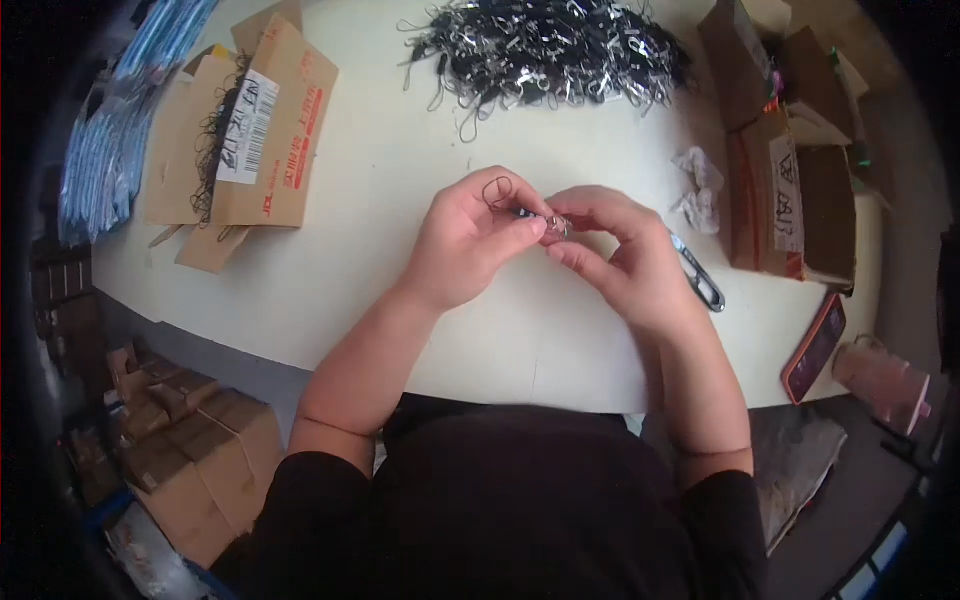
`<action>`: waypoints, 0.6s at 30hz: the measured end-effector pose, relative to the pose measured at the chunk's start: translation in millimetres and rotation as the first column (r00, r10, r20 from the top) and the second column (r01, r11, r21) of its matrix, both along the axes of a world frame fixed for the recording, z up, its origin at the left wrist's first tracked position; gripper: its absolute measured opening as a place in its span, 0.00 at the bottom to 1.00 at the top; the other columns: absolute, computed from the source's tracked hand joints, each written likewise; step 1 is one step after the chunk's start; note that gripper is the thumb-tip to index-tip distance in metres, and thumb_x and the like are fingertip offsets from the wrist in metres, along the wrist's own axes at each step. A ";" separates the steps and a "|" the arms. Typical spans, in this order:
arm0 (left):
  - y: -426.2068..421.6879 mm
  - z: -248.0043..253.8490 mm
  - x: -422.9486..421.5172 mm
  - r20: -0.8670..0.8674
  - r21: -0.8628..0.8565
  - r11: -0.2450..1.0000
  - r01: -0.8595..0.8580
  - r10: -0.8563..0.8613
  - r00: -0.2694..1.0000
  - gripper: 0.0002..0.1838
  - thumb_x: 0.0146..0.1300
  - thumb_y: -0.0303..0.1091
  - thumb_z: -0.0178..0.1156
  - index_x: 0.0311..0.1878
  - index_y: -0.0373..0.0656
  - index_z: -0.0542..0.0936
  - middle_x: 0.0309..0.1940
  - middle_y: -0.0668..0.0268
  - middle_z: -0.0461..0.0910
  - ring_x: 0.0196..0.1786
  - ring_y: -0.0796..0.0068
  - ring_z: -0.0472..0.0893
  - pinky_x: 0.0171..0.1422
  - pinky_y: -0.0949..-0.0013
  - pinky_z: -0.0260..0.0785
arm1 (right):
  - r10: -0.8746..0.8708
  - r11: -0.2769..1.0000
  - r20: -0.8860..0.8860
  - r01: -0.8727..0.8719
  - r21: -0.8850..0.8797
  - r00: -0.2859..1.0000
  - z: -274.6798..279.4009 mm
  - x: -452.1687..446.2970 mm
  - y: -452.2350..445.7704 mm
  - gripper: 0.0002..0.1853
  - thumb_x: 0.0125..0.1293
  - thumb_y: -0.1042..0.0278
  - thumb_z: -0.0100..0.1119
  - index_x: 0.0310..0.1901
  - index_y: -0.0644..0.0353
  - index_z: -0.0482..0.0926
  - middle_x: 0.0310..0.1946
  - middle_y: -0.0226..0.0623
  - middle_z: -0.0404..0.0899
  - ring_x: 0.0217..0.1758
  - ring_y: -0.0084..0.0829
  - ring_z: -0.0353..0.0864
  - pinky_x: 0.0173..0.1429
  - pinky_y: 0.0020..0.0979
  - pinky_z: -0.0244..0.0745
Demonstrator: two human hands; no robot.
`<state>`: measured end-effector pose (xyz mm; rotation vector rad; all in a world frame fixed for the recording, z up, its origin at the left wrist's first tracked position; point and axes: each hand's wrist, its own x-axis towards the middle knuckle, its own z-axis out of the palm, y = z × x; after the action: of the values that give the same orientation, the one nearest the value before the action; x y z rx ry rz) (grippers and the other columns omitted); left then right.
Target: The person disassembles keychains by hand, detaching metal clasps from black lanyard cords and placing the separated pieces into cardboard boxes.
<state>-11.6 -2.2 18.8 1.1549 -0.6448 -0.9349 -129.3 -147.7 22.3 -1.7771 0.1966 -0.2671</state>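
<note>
In front of me over the white table, my left hand pinches a black strap with a thin cord loop that stands up above the fingers. My right hand is closed at the fingertips on a small shiny, see-through piece. The fingertips of both hands meet around this piece, so part of it and its join with the strap are hidden. Beyond the hands lies a large heap of black straps with silver metal clips and cord loops.
An open cardboard box with black cords stands at left, beside stacked blue plastic packets. At right are another open box, crumpled clear plastic, black thread snips, a phone and a pinkish cup.
</note>
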 end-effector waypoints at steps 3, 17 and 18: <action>1.0 -4.7 -2.2 0.097 0.016 0.999 0.045 -0.046 0.994 0.05 0.60 0.18 0.54 0.39 0.35 0.73 0.39 0.57 0.79 0.44 0.73 0.79 0.52 0.70 0.72 | -0.046 0.998 -0.054 0.048 0.045 0.997 -1.4 -6.4 -2.0 0.10 0.53 0.76 0.67 0.37 0.68 0.79 0.31 0.39 0.80 0.31 0.27 0.80 0.37 0.25 0.75; 0.5 -5.6 -8.9 0.530 0.120 0.975 -0.187 0.096 0.842 0.05 0.57 0.16 0.58 0.37 0.33 0.78 0.38 0.60 0.79 0.40 0.79 0.78 0.44 0.77 0.72 | -0.047 0.982 -0.190 0.081 0.172 0.981 -4.4 -7.5 -2.1 0.05 0.61 0.74 0.58 0.35 0.68 0.79 0.26 0.31 0.78 0.28 0.16 0.73 0.33 0.21 0.70; 0.3 -5.7 -8.5 0.502 0.116 0.976 -0.183 0.102 0.859 0.05 0.57 0.17 0.59 0.37 0.33 0.78 0.38 0.61 0.79 0.39 0.79 0.78 0.43 0.77 0.72 | -0.019 0.974 -0.203 0.064 0.216 0.979 -4.2 -7.6 -2.5 0.05 0.62 0.74 0.58 0.35 0.68 0.79 0.26 0.29 0.78 0.29 0.15 0.73 0.34 0.20 0.70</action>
<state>-20.1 -1.9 13.1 1.5884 -0.8916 -0.5656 -136.9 -150.3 18.1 -1.5772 0.3933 -0.0907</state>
